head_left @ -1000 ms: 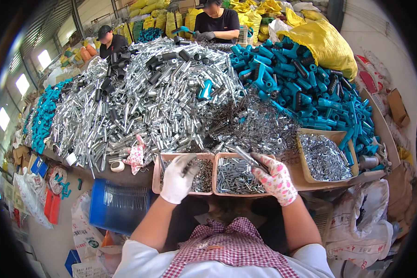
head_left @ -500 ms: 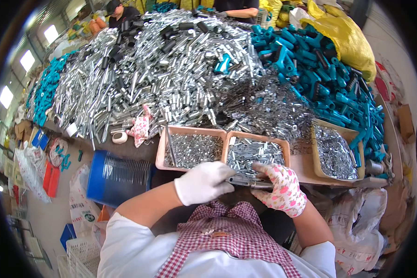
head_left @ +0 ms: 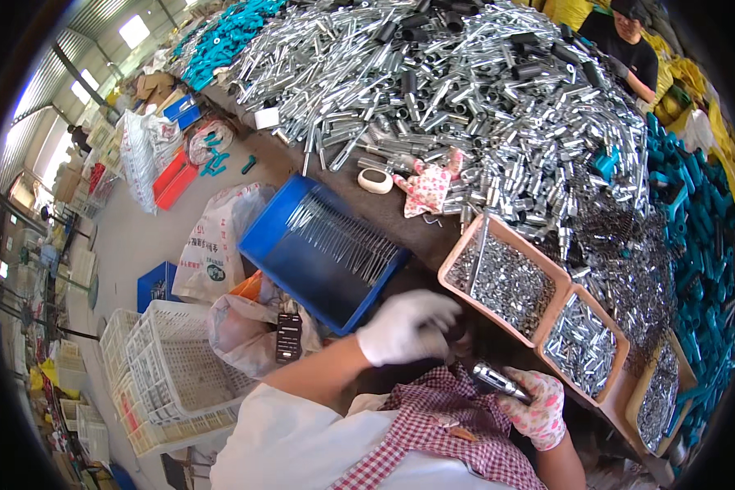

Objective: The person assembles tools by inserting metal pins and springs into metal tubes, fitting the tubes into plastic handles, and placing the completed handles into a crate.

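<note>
My right hand (head_left: 537, 408), in a flower-patterned glove, is closed around a shiny metal cylindrical part (head_left: 500, 382) in front of the checked apron. The part's far end sticks out past my fingers toward the upper left. My left hand (head_left: 412, 327), in a white glove, is apart from it, beside the near corner of a blue bin (head_left: 282, 273). Its fingers are slightly blurred but look spread, with nothing visible in them. Thin metal rods (head_left: 343, 237) lie in a row in that bin. Right of it stand a tray of tiny metal pieces (head_left: 506, 282) and another of small metal pins (head_left: 581, 347).
Behind the trays rises a heap of metal tubes (head_left: 433, 90), with dark springs (head_left: 621, 233) and teal plastic housings (head_left: 702, 245) to the right. A flowered cloth (head_left: 426, 189) lies at the table edge. White crates (head_left: 188, 359) stand lower left. A co-worker (head_left: 625, 49) is across the heap.
My view has swung left, bringing the blue bin nearer the middle. My left hand has let go of the metal part and moved toward the bin; my right hand keeps the part, drawn back from the trays.
</note>
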Tool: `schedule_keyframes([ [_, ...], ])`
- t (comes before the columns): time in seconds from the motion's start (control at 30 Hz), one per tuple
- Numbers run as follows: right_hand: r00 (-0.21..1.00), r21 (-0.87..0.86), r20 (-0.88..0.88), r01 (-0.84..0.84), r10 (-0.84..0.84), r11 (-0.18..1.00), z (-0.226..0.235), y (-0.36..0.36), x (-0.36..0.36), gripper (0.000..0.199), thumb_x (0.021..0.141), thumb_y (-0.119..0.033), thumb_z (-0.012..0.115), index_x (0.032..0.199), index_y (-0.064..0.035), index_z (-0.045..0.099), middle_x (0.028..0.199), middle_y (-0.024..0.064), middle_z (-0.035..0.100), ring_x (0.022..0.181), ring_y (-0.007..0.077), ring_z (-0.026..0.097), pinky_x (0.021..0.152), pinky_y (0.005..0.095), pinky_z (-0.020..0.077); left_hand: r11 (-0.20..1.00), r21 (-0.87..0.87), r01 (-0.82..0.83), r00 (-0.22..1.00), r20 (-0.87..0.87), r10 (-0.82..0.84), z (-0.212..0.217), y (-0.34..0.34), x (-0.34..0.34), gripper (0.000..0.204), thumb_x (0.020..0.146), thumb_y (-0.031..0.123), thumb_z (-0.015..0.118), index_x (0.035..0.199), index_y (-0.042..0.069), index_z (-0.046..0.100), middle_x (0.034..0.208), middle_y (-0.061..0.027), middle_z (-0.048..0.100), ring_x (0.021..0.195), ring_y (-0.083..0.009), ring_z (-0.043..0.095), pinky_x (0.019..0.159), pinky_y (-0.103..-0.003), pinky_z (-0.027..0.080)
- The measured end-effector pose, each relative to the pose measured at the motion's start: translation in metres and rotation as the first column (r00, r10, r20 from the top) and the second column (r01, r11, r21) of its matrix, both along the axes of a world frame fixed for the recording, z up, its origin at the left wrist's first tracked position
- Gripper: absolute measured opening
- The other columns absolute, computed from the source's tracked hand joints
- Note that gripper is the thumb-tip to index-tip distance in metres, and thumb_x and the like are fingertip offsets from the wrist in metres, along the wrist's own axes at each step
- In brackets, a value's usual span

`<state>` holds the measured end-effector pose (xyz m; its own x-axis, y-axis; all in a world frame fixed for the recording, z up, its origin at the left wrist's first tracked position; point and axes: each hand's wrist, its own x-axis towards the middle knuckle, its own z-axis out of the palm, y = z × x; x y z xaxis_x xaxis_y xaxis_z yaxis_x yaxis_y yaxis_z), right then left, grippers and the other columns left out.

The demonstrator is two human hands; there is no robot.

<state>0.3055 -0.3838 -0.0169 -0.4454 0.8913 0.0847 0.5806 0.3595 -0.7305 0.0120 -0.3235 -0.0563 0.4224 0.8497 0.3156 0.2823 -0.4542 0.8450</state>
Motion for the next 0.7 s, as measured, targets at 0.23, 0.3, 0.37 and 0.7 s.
schedule_keyframes([
  [0.23, 0.996, -0.062, -0.026, 0.082, -0.084, 0.995, 0.000, 0.011, -0.017, 0.043, 0.065, -0.027, 0.080, 0.098, 0.0003, 0.071, 0.078, 0.0163, 0.069, 0.068, 0.0280, 0.069, 0.065, 0.0335, 0.0538, 0.479, -0.142, -0.866, 0.488, -0.446, 0.751, -0.171, 0.102, -0.158, 0.040, 0.079, 0.032, 0.069, 0.100, -0.002, 0.068, 0.099, -0.0234, 0.067, 0.096, -0.0356, 0.065, 0.086, -0.039, 0.050],
  [0.3, 0.997, -0.056, 0.012, 0.080, -0.080, 0.995, -0.001, 0.013, -0.022, 0.044, 0.064, -0.027, 0.080, 0.097, 0.0001, 0.071, 0.077, 0.0164, 0.069, 0.068, 0.0278, 0.068, 0.064, 0.0333, 0.0536, 0.555, -0.205, -0.806, 0.526, -0.677, 0.515, -0.185, 0.125, -0.151, 0.041, 0.076, 0.032, 0.070, 0.100, -0.001, 0.067, 0.103, -0.0239, 0.066, 0.098, -0.0374, 0.064, 0.089, -0.041, 0.049],
  [0.37, 0.994, -0.067, 0.044, 0.104, -0.101, 0.992, 0.000, 0.016, -0.026, 0.044, 0.064, -0.027, 0.080, 0.097, 0.0000, 0.071, 0.077, 0.0166, 0.069, 0.068, 0.0279, 0.068, 0.063, 0.0335, 0.0534, 0.570, -0.210, -0.794, 0.514, -0.732, 0.448, -0.204, 0.146, -0.128, 0.038, 0.077, 0.027, 0.067, 0.104, -0.001, 0.066, 0.108, -0.0247, 0.065, 0.105, -0.0378, 0.062, 0.093, -0.042, 0.048],
  [0.7, 0.991, -0.035, 0.041, 0.128, -0.127, 0.991, -0.003, 0.009, -0.027, 0.042, 0.064, -0.024, 0.081, 0.098, -0.0024, 0.072, 0.076, 0.0152, 0.068, 0.066, 0.0286, 0.067, 0.061, 0.0350, 0.0532, 0.592, -0.192, -0.783, 0.516, -0.732, 0.445, -0.275, 0.188, -0.127, 0.032, 0.087, 0.017, 0.056, 0.115, 0.006, 0.066, 0.120, -0.0194, 0.062, 0.112, -0.0338, 0.060, 0.091, -0.041, 0.050],
])
